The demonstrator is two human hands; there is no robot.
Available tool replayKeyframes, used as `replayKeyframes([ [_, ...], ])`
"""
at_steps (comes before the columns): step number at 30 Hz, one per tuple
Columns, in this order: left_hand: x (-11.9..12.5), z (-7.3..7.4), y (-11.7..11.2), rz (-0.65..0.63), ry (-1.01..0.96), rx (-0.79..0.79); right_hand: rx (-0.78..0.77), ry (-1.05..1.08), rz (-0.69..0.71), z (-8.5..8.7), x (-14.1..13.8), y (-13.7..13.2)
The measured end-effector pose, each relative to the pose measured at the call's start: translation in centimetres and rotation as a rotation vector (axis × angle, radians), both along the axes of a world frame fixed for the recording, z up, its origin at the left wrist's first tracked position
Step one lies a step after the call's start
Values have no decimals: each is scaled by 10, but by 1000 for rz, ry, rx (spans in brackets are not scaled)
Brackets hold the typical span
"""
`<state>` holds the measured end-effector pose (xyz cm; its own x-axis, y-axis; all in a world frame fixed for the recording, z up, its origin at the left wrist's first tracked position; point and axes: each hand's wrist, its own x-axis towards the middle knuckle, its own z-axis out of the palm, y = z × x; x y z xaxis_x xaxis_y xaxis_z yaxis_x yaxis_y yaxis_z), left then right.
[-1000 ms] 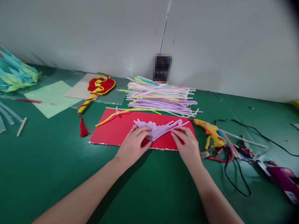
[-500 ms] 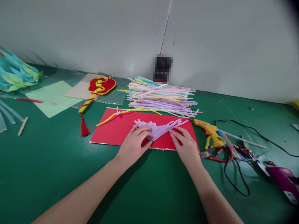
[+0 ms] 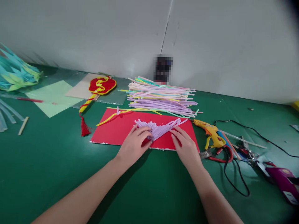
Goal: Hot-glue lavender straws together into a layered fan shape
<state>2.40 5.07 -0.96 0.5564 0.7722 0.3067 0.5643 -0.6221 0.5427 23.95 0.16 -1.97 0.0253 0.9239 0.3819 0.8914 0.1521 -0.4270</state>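
Lilac pipe cleaners [image 3: 161, 130], lined up side by side into a V-like piece, lie over a red board [image 3: 109, 132]. My left hand [image 3: 133, 142] is closed on the left part of the piece, fingers curled over it and thumb at its lower point. At the right part, the thumb and fingers of my right hand [image 3: 186, 145] pinch the lower edge of the slanting strands. Several strand ends on the right are bent into loops. My fingers hide some of the piece's lower middle.
Behind the board lies a pile of pastel pipe cleaners [image 3: 161, 98]. A yellow glue gun [image 3: 211, 133], red-handled pliers [image 3: 219, 158], a black cord and a purple tool [image 3: 282, 179] are on the right. A red-and-yellow fan [image 3: 102, 86] with a tassel lies left.
Almost nothing differs. The right-hand fingers have shifted very slightly at the strands, and the left hand keeps its place.
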Motion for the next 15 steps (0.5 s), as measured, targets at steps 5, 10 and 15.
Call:
replayKeyframes([
  [5, 0, -1, 1, -5, -1, -4, -47, -70, 68, 2, 0, -3],
  [10, -1, -1, 0, 4, 10, -13, -89, -146, 137, 6, 4, -4],
  [15, -1, -1, 0, 2, 7, -5, -123, -258, 236, 8, 9, -8],
])
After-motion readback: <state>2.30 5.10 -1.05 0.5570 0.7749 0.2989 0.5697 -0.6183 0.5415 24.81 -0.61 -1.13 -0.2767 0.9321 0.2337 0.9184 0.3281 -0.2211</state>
